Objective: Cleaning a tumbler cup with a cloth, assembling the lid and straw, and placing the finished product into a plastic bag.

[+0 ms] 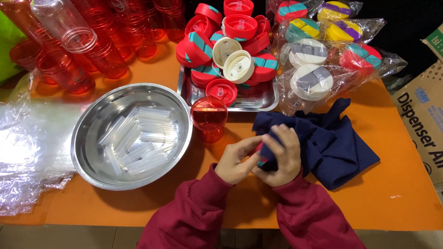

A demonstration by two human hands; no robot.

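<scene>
1. We hold a red lid between both hands, just above the orange table; only a sliver of the lid, red with a teal edge, shows between our fingers, so we cannot tell which way up it sits.

2. Our left hand cups the lid from the left, fingers curled and closed on its rim; our right hand presses a fold of the dark blue cloth over it, fingers bent and closed on cloth and lid together; the two hands touch.

3. We judge the step in hand to be wiping the lid with the cloth; the rest of the cloth lies bunched on the table just right of our right hand.

4. Just beyond our left hand stands a red cup, upright and uncapped; beyond that sits a steel tray heaped with red lids and a few cream ones.

5. Left of our left hand rests a steel bowl of clear straws; further left lies crumpled clear plastic.

6. Far beyond our right hand lie bagged lids in several colours.

7. The next move, as we judge it, calls for turning the lid inside the cloth while the left hand keeps a firm hold; the rim is small and could slip.
</scene>
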